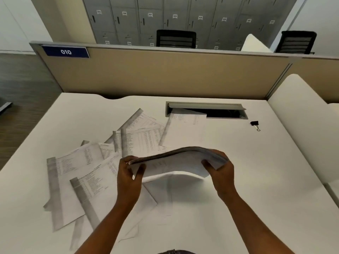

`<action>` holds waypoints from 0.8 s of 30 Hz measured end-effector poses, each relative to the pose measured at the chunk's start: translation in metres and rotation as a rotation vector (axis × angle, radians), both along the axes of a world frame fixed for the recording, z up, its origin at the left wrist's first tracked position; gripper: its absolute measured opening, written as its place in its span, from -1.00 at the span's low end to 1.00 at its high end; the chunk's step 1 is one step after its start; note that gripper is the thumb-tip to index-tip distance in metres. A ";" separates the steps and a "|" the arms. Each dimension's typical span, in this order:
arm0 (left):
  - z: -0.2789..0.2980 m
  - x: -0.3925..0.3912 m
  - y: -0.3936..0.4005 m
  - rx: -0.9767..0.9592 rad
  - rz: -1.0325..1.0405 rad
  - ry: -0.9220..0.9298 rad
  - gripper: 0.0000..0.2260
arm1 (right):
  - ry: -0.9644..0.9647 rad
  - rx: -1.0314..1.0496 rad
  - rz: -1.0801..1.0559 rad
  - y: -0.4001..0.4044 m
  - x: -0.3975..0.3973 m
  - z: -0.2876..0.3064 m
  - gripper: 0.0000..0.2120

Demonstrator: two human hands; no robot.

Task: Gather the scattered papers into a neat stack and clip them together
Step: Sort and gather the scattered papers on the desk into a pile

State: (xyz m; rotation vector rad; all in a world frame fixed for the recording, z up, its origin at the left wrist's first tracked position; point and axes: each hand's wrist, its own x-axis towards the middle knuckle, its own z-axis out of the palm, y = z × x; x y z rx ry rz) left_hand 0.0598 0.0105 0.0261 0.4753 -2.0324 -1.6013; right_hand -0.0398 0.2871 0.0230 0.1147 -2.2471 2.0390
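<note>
While loose sheets remain spread over the tabletop [238, 180], a partly gathered stack of papers [176, 160] is held above it, bowed upward in the middle. The stack is gripped at its left end by the left hand [128, 173] and at its right end by the right hand [220, 169], the fingers [208, 165] of each curled round an edge.

The task is judged to be roughly midway. A thick bundle has been collected, but many scattered papers [77, 180] are left lying to the left and behind, overlapping one another, and one sheet [185, 120] is seen reaching over the near edge of the open cable tray [229, 114]. The black binder clip [255, 124] lies untouched, well apart to the right, near the tray's corner. Squaring the edges and clipping are not yet done.

Printed tables on the pages are too blurred to be read. How many sheets lie beneath the held stack cannot be told, since they are partly covered by it and by the forearms.
</note>
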 end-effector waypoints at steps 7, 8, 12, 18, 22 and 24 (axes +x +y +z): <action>-0.001 -0.002 0.018 -0.038 0.008 -0.026 -0.77 | -0.067 0.068 -0.122 -0.024 0.007 -0.007 -0.75; -0.002 -0.003 0.017 -0.033 0.039 -0.020 -0.79 | -0.044 0.057 -0.135 -0.024 0.006 -0.005 -0.75; -0.004 0.000 0.015 0.018 0.065 -0.085 -0.69 | -0.149 0.112 -0.033 -0.026 0.009 -0.009 -0.71; -0.005 -0.011 0.013 -0.011 0.051 -0.080 -0.67 | -0.107 0.063 -0.089 -0.026 0.002 -0.007 -0.85; -0.010 -0.006 0.008 0.010 0.041 -0.040 -0.64 | -0.025 0.082 0.000 -0.022 0.003 -0.004 -0.64; -0.013 -0.007 0.007 0.013 0.029 -0.067 -0.61 | -0.068 0.120 0.027 -0.022 0.003 -0.005 -0.66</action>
